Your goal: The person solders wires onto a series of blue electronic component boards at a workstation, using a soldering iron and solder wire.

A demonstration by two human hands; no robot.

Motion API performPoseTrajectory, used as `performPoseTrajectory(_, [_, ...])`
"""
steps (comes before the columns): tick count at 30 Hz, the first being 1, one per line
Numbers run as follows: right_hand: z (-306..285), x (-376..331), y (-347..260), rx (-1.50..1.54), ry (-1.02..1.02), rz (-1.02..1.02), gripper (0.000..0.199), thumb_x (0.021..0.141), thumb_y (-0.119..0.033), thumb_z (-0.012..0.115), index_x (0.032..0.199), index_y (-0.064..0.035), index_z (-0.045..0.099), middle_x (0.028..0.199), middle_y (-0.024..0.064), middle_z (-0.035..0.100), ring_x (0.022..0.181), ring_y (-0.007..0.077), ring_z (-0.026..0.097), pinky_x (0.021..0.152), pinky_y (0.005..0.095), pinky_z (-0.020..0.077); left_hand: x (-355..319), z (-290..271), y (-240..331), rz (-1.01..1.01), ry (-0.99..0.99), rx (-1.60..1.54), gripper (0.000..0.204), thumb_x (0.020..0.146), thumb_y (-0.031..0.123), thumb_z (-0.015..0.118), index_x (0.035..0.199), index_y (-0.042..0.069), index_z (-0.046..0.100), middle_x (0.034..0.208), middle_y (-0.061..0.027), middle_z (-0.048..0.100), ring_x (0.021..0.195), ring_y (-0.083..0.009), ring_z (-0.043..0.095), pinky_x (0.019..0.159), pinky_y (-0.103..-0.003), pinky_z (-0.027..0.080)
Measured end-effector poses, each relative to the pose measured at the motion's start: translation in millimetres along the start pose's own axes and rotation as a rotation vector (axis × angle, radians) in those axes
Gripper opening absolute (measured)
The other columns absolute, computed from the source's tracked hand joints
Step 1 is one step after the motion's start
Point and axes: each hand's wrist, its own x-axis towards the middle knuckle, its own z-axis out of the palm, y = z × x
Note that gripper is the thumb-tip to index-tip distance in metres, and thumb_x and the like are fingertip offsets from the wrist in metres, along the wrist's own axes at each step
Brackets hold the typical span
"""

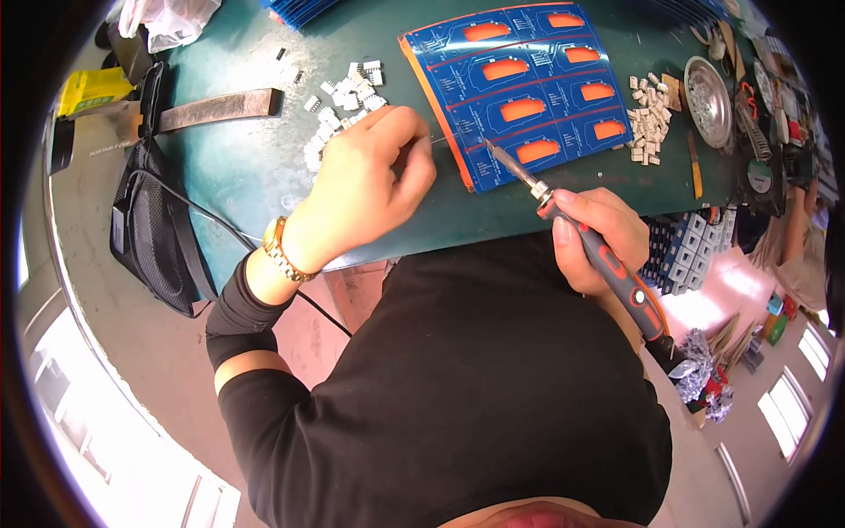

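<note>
A blue circuit board panel (568,119) with orange cut-out openings lies on the green table, an orange edge showing along its left side. My right hand (607,231) grips a grey and red soldering iron (620,280), whose tip rests at the panel's lower left part. Thumb and fingers pinched, my left hand (370,180) is just left of the panel and holds a thin solder wire (439,139) that runs toward the iron's tip. Small white and black components (352,92) are scattered beyond the left hand. A pile of small white connectors (650,121) sits right of the panel.
On the left are a flat worn bar (220,110), a black mesh-sided object (158,229) and a yellow packet (92,91). A metal dish (709,101) and a yellow-handled tool (695,167) lie right. More blue panels (299,11) are at the far edge. A dark cable (198,209) passes behind my left wrist.
</note>
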Motion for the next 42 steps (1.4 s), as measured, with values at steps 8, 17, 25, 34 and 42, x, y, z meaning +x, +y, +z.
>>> performPoseTrajectory(8, [-2.3, -16.1, 0.5, 0.031, 0.004, -0.003, 0.031, 0.071, 0.007, 0.065, 0.101, 0.0014, 0.065, 0.075, 0.0098, 0.069, 0.057, 0.0203, 0.064, 0.053, 0.0275, 0.0513, -15.4, 15.1, 8.5, -0.018, -0.022, -0.048, 0.008, 0.081, 0.005, 0.070, 0.084, 0.005, 0.062, 0.075, -0.0092, 0.055, 0.065, -0.0256, 0.058, 0.057, -0.034, 0.048])
performPoseTrajectory(17, [4.6, -18.0, 6.1, 0.079, 0.040, -0.007, 0.029, 0.071, 0.007, 0.066, 0.099, 0.0012, 0.067, 0.074, 0.0097, 0.069, 0.058, 0.0179, 0.065, 0.051, 0.0253, 0.0505, -21.3, 23.7, 10.7, -0.074, 0.001, -0.051, 0.011, 0.080, 0.004, 0.071, 0.078, 0.005, 0.060, 0.066, -0.0044, 0.054, 0.052, -0.0137, 0.054, 0.049, -0.027, 0.045])
performPoseTrajectory(25, [5.2, -14.6, 1.0, 0.067, 0.020, 0.029, 0.026, 0.071, 0.008, 0.067, 0.097, 0.0013, 0.067, 0.074, 0.0094, 0.069, 0.059, 0.0176, 0.066, 0.051, 0.0249, 0.0511, -25.7, 24.0, 12.0, -0.131, -0.045, -0.069, 0.012, 0.080, 0.004, 0.071, 0.076, 0.004, 0.059, 0.067, -0.0051, 0.055, 0.052, -0.0141, 0.055, 0.049, -0.028, 0.045])
performPoseTrajectory(34, [2.7, -18.5, -2.2, 0.067, 0.005, 0.068, 0.026, 0.070, 0.008, 0.066, 0.096, 0.0022, 0.067, 0.075, 0.0096, 0.069, 0.059, 0.0181, 0.066, 0.053, 0.0256, 0.0516, -23.9, 24.5, 13.7, -0.116, -0.036, -0.085, 0.012, 0.081, 0.004, 0.070, 0.076, 0.004, 0.059, 0.066, -0.0055, 0.055, 0.051, -0.0144, 0.055, 0.048, -0.028, 0.044])
performPoseTrajectory(42, [3.5, -19.0, -1.9, 0.064, 0.017, 0.063, 0.025, 0.072, 0.007, 0.066, 0.096, 0.0024, 0.068, 0.074, 0.0093, 0.069, 0.058, 0.0181, 0.065, 0.052, 0.0258, 0.0509, -21.0, 27.9, 13.1, -0.070, -0.030, -0.085, 0.012, 0.080, 0.005, 0.070, 0.076, 0.004, 0.059, 0.066, -0.0057, 0.055, 0.052, -0.0156, 0.056, 0.049, -0.029, 0.045])
